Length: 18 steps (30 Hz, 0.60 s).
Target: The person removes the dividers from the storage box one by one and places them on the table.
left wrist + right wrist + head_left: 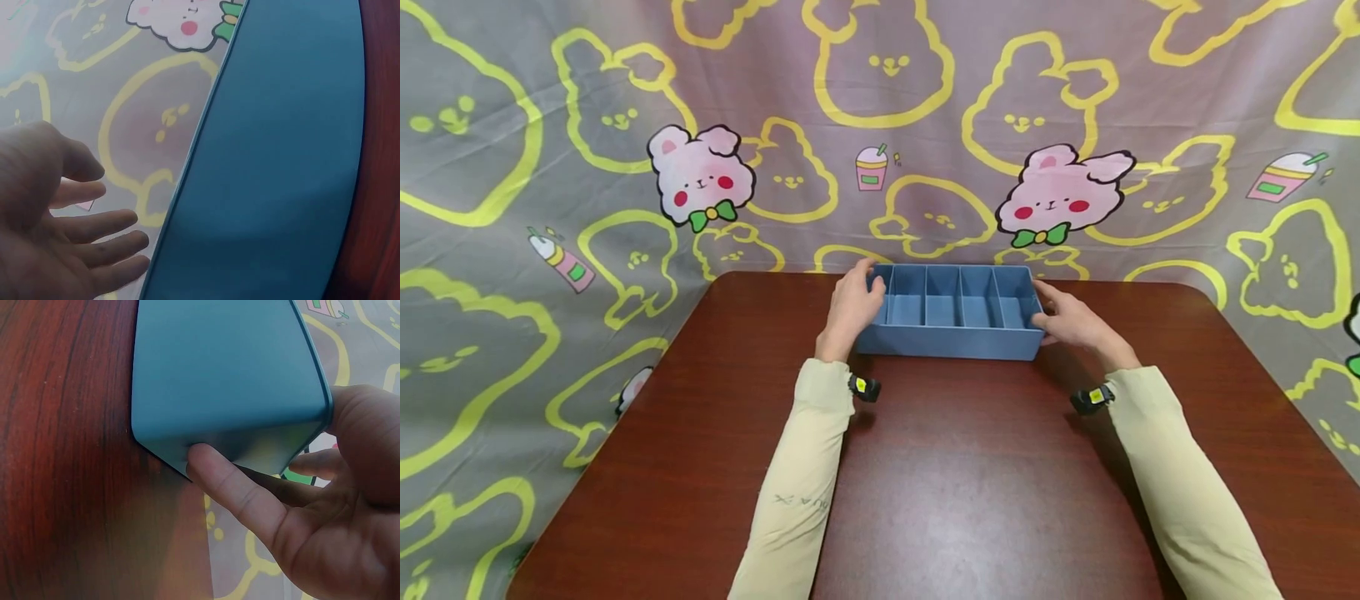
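Note:
A blue open-topped box (947,342) with several compartments in a row sits near the table's back edge. At its left end is my left hand (852,304), the fingers relaxed over that end; in the left wrist view the same hand (75,231) is spread loosely beside the rim of the box (275,137), and contact cannot be made out. My right hand (1075,321) grips the right end. In the right wrist view this hand (325,519) has one finger laid against the end wall of the box (225,369) and the thumb at its rim.
The dark red-brown table (955,483) extends in front of the box and to both sides. Behind it and at the sides hangs a cloth (782,75) with yellow outlines and pink cartoon heads. A small black device is worn on each wrist.

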Each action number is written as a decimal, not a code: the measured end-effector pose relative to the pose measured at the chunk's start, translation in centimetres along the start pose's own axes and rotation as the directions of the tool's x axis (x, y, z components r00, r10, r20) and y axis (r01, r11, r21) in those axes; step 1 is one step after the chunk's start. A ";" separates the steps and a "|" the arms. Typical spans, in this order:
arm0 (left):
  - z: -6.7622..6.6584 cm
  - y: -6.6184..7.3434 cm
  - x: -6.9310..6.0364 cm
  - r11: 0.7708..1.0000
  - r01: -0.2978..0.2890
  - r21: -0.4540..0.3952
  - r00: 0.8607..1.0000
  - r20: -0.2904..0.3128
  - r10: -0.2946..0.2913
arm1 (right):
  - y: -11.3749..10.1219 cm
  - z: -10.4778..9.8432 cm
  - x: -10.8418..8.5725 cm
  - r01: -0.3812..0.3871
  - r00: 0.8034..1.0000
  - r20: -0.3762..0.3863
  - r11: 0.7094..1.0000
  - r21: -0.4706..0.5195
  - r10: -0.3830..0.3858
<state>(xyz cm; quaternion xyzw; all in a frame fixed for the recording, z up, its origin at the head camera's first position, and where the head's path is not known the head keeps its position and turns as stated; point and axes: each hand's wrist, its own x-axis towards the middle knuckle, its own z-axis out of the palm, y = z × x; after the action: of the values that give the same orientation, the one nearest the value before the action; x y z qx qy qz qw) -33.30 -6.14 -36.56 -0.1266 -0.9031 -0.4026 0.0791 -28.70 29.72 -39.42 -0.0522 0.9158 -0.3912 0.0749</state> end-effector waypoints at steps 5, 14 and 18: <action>0.9 0.6 0.2 0.999 0.008 -0.033 1.000 0.005 -0.008 | -0.1 0.1 -0.1 -0.004 1.000 -0.001 1.000 -0.009 0.004; 1.5 0.8 0.6 0.997 0.043 -0.063 0.998 0.044 -0.041 | -0.1 0.3 -0.4 -0.003 1.000 -0.005 1.000 -0.013 0.003; 1.6 0.6 0.8 0.996 0.068 -0.054 0.995 0.076 -0.064 | -0.1 0.4 -0.5 -0.006 1.000 -0.010 1.000 -0.021 0.006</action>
<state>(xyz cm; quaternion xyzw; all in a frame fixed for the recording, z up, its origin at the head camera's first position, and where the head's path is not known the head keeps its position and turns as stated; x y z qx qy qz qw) -33.95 -4.44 -36.99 -0.1140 -0.8974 -0.4253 0.0284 -28.09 29.49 -39.59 -0.0484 0.9203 -0.3816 0.0710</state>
